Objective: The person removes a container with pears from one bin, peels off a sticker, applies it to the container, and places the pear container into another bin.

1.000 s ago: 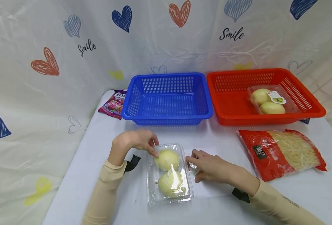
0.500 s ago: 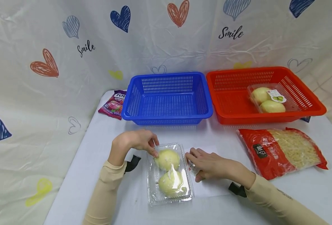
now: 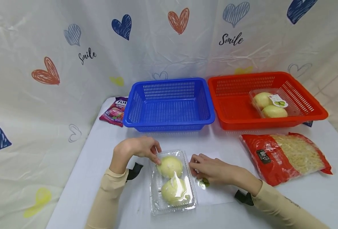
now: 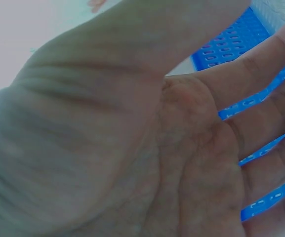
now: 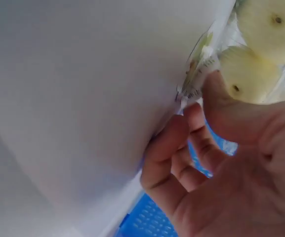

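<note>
A clear plastic clamshell box [image 3: 154, 203] with two pale yellow melons [image 3: 173, 190] lies on the white table. My left hand [image 3: 134, 148] holds its far left corner, thumb on the lid and fingers at the far edge. Just right of the box, my right hand [image 3: 212, 170] pinches a small clear-edged label [image 3: 204, 183] with a green fruit picture. In the right wrist view, the label [image 5: 201, 74] stands partly raised at the thumb tip, over a white sheet [image 5: 83, 98]. Most of the left hand's grip is hidden in the left wrist view.
A blue basket [image 3: 169, 127] stands behind the hands. Beside it, a red basket [image 3: 243, 125] holds another melon box [image 3: 293, 106] bearing a label. A red bag of pale pieces [image 3: 286, 157] lies at right. A purple candy bag [image 3: 115, 111] sits left of the blue basket.
The right fingers have drawn together at the label, and its green picture now shows below the hand. The left hand and box stay put. The head view has tilted slightly up.
</note>
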`<state>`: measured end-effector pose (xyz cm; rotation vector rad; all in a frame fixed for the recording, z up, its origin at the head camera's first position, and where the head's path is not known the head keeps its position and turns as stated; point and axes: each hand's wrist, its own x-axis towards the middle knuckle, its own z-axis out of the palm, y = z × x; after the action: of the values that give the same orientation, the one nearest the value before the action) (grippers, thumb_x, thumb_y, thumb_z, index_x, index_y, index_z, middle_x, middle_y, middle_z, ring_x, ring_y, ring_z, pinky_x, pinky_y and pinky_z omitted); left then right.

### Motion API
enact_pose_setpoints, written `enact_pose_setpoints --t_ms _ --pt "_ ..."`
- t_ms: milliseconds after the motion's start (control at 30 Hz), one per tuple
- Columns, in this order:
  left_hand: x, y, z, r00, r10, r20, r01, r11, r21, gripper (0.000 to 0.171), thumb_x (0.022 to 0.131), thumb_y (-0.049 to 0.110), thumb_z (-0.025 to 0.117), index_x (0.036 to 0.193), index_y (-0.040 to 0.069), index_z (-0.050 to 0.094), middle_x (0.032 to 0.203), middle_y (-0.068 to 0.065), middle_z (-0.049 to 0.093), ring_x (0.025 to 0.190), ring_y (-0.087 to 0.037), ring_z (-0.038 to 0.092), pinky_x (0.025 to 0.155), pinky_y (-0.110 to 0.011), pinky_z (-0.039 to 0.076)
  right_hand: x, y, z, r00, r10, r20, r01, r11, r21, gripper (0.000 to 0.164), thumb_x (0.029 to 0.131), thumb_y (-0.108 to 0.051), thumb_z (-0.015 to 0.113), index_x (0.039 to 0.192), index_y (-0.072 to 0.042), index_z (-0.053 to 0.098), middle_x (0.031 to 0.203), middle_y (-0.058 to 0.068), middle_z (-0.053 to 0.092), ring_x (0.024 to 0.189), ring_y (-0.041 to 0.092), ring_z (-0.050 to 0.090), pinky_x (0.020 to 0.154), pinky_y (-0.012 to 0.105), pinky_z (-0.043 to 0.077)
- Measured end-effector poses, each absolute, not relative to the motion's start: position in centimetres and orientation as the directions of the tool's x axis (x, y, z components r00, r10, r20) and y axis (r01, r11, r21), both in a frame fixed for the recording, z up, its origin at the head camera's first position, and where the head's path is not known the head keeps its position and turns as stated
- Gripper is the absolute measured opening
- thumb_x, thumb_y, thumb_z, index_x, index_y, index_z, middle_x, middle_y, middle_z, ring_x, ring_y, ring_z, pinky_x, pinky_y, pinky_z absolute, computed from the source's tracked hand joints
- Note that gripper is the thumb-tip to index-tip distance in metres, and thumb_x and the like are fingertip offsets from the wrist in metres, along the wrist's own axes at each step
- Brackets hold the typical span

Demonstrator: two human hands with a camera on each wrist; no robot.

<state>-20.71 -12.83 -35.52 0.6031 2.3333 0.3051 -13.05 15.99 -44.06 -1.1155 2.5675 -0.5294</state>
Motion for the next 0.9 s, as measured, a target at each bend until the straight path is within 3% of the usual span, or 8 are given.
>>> enact_pose_setpoints --t_ms 100,233,333,400,467,567,700,900 --pt "-20.6 -12.9 -35.6 -0.647 0.504 -0.572 0.342 0.863 0.373 0.047 0.086 0.039 0.083 0.124 0.013 0.071 0.116 -0.002 0.072 0.107 -0.014 0.064 0.097 -0.033 0.054 -13.2 16.4 -43.3 -0.613 -0.774 -0.158 -0.645 0.607 -0.465 0.024 0.096 -0.010 0.067 0.090 -0.027 0.051 0.103 -0.013 0.050 0.100 0.008 0.043 0.061 0.021 0.039" --pt "-20.6 -13.0 -35.7 -0.649 0.501 -0.573 0.342 0.864 0.370 0.048 0.086 0.040 0.083 0.124 0.013 0.070 0.118 -0.003 0.072 0.108 -0.014 0.064 0.098 -0.034 0.054 -13.5 17.3 -41.3 -0.486 -0.838 -0.248 -0.580 0.522 -0.625 0.020 0.096 -0.007 0.063 0.094 -0.024 0.053 0.096 -0.014 0.053 0.099 0.005 0.048 0.082 0.021 0.042" --pt "-20.6 -13.0 -35.6 -0.648 0.500 -0.574 0.339 0.865 0.371 0.048 0.087 0.040 0.082 0.125 0.012 0.070 0.119 -0.003 0.072 0.110 -0.015 0.064 0.099 -0.034 0.054 -13.7 18.1 -39.9 -0.393 -0.859 -0.329 -0.496 0.499 -0.711 0.012 0.100 -0.013 0.061 0.096 -0.022 0.054 0.106 -0.013 0.063 0.123 0.015 0.060 0.103 0.026 0.048" --pt "-20.7 -13.0 -35.5 -0.645 0.506 -0.572 0.342 0.861 0.377 0.049 0.087 0.039 0.082 0.125 0.012 0.070 0.119 -0.004 0.072 0.110 -0.015 0.064 0.099 -0.034 0.054 -13.9 18.3 -39.4 -0.356 -0.875 -0.329 -0.488 0.474 -0.733 0.009 0.101 -0.017 0.061 0.098 -0.021 0.054 0.113 -0.008 0.065 0.126 0.016 0.060 0.106 0.029 0.050" --pt "-20.7 -13.0 -35.4 -0.639 0.515 -0.571 0.351 0.856 0.380 0.049 0.087 0.039 0.082 0.126 0.011 0.069 0.119 -0.004 0.072 0.109 -0.015 0.064 0.099 -0.034 0.054 -13.9 18.3 -39.1 -0.362 -0.886 -0.289 -0.519 0.450 -0.727 0.007 0.102 -0.018 0.060 0.100 -0.021 0.054 0.119 -0.006 0.066 0.132 0.016 0.057 0.110 0.031 0.048" --pt "-20.9 -13.0 -35.2 -0.632 0.529 -0.567 0.366 0.848 0.383 0.049 0.088 0.040 0.081 0.125 0.010 0.069 0.118 -0.004 0.072 0.107 -0.015 0.063 0.100 -0.033 0.053 -13.9 17.6 -38.2 -0.418 -0.895 -0.158 -0.578 0.396 -0.713 0.009 0.102 -0.018 0.061 0.100 -0.024 0.054 0.102 -0.009 0.060 0.100 0.002 0.054 0.088 0.023 0.050" --pt "-21.2 -12.9 -35.0 -0.626 0.545 -0.558 0.387 0.838 0.385 0.048 0.088 0.041 0.081 0.123 0.010 0.069 0.115 -0.002 0.072 0.104 -0.013 0.063 0.098 -0.032 0.053 -13.8 15.4 -36.3 -0.532 -0.847 -0.016 -0.639 0.413 -0.649 0.012 0.103 -0.022 0.062 0.095 -0.027 0.053 0.089 -0.015 0.052 0.086 0.002 0.051 0.075 0.019 0.045" --pt "-20.9 -13.2 -35.3 -0.633 0.535 -0.559 0.366 0.843 0.393 0.045 0.087 0.040 0.082 0.119 0.011 0.071 0.110 0.000 0.073 0.098 -0.010 0.063 0.091 -0.027 0.053 -14.3 10.0 -36.2 -0.556 -0.827 0.081 -0.749 0.456 -0.482 0.011 0.102 -0.018 0.063 0.097 -0.024 0.055 0.087 -0.013 0.054 0.085 0.005 0.051 0.078 0.022 0.046"
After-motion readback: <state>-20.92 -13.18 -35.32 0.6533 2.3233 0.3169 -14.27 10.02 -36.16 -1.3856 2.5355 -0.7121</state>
